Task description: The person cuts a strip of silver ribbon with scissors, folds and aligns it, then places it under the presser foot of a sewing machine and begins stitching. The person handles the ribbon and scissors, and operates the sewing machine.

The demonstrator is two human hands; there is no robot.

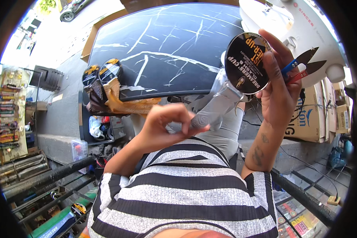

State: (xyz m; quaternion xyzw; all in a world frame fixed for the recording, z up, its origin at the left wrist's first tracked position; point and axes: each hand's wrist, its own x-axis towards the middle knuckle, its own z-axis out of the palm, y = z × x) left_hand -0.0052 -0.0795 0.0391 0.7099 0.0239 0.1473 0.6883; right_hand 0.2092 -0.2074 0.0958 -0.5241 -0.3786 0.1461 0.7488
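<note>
Raised at the right, my right hand (278,74) grips a round black medal (248,64) with printed lettering on its face. The same hand also holds thread snips (296,70) with one blue and one red handle, their blades apart and pointing away to the upper right. A grey patterned ribbon or clear sleeve (211,108) slants from the medal down to my left hand (172,123), whose thumb and finger pinch its lower end; that hand is slightly blurred. Two more round medals (110,70) with dark and yellow ribbons (128,102) lie at the table's left corner.
A black marble-patterned table (166,50) stands ahead. A white Singer sewing machine (312,38) is at the upper right, with cardboard boxes (312,119) below it. A bin of small items (104,128) sits at the left. Black metal rails (309,196) and cables run on the lower right.
</note>
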